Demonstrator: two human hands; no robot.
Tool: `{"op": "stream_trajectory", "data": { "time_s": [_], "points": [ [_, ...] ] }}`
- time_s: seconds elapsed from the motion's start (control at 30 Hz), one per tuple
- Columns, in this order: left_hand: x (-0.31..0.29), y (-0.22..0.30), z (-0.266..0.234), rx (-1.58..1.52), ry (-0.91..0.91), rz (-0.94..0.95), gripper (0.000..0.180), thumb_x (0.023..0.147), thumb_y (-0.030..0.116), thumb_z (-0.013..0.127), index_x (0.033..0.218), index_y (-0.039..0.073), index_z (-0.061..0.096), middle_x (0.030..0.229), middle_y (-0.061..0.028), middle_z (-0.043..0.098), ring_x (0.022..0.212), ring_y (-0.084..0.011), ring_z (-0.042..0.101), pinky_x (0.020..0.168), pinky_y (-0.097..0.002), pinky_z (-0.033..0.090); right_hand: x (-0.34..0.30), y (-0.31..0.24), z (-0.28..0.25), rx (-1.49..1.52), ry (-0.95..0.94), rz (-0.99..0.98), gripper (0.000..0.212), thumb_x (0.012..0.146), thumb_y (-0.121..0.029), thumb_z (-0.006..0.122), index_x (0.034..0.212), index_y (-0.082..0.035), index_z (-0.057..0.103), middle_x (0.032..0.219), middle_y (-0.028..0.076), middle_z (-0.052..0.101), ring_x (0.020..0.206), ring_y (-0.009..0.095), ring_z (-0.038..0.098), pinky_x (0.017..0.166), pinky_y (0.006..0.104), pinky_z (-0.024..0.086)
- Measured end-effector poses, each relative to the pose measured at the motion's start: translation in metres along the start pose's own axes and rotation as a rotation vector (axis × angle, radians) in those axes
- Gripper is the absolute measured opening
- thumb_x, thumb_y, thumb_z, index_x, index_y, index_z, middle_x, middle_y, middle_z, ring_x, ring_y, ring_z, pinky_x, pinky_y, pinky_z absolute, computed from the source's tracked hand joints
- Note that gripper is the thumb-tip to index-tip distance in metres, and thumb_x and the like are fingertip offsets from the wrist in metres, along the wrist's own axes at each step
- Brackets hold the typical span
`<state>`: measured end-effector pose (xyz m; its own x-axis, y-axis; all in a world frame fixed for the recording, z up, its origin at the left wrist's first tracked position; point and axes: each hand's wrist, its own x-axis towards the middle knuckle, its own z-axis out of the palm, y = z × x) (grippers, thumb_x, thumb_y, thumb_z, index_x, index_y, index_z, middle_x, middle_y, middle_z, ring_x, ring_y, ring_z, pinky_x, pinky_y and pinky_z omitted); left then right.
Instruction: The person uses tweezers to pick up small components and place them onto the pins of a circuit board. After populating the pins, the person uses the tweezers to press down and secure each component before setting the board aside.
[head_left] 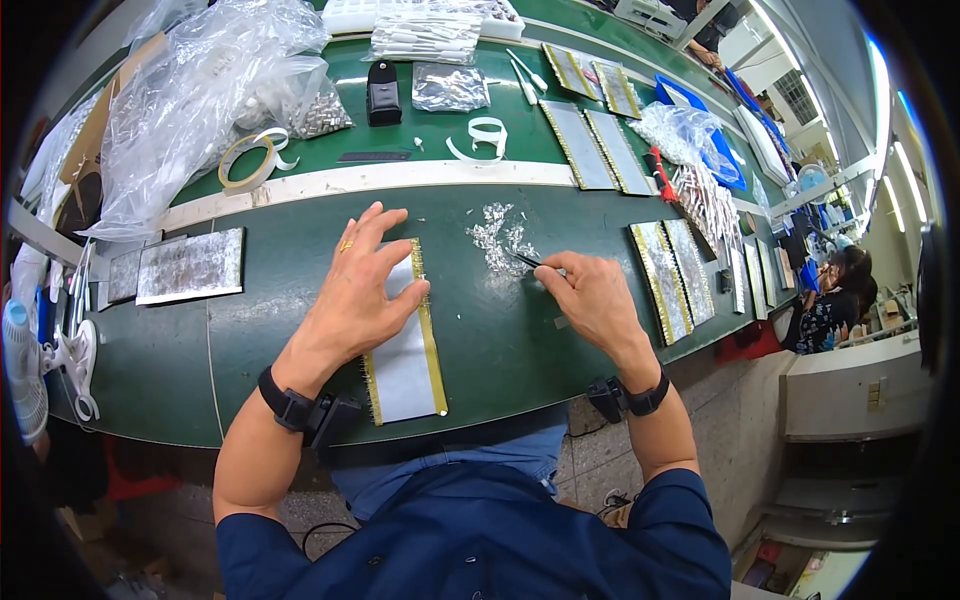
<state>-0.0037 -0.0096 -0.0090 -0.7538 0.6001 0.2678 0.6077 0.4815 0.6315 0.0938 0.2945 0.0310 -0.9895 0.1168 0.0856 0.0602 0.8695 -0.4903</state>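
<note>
My left hand [355, 285] lies over the upper part of a pale grey panel [405, 375] with yellow strips along its long edges, small pins or teeth lining them. Its fingers are spread and grip nothing. Dark tweezers [527, 260] are pinched in my right hand [595, 300], their tips at a loose heap of small shiny silvery pieces [497, 240]. Whether the tips hold a piece is too small to tell. The heap sits just right of the panel's top end.
Similar yellow-edged panels [672, 280] lie at the right, more [595, 145] farther back. Dark-stained plates [190, 265] lie at left. Behind a white strip [370, 178] are a tape roll [252, 160], a black case [383, 93] and plastic bags [200, 110]. A small fan [25, 370] stands far left.
</note>
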Motion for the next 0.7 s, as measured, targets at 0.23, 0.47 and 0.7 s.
{"op": "stream_trajectory", "data": {
  "time_s": [0.23,0.47,0.7],
  "points": [
    [0.001,-0.001,0.000,-0.002,-0.013,0.003,0.040,0.093,0.022,0.081,0.125,-0.001,0.072,0.160,-0.0239,0.052,0.159,-0.0486,0.038,0.132,-0.0610,0.028,0.001,0.005,0.000,-0.022,0.014,-0.042,0.025,0.101,-0.028,0.074,0.106,-0.005,0.082,0.069,0.019,0.067,0.063,0.036,0.066,0.062,0.0443,0.049],
    [-0.001,-0.001,0.001,0.001,0.008,-0.001,0.036,0.093,0.020,0.083,0.114,-0.005,0.069,0.162,-0.0212,0.052,0.159,-0.0465,0.039,0.133,-0.0598,0.028,-0.002,0.007,0.002,-0.021,0.029,-0.084,0.021,0.101,-0.025,0.075,0.104,-0.005,0.082,0.073,0.019,0.069,0.066,0.038,0.067,0.063,0.0458,0.051],
    [0.000,-0.005,0.000,-0.005,0.007,-0.007,0.040,0.092,0.024,0.082,0.124,0.000,0.072,0.160,-0.0248,0.051,0.159,-0.0498,0.037,0.132,-0.0625,0.028,-0.006,-0.007,0.006,-0.142,0.146,-0.578,0.014,0.096,-0.017,0.082,0.105,-0.006,0.080,0.068,0.009,0.063,0.060,0.028,0.062,0.061,0.0408,0.047]
  ]
}}
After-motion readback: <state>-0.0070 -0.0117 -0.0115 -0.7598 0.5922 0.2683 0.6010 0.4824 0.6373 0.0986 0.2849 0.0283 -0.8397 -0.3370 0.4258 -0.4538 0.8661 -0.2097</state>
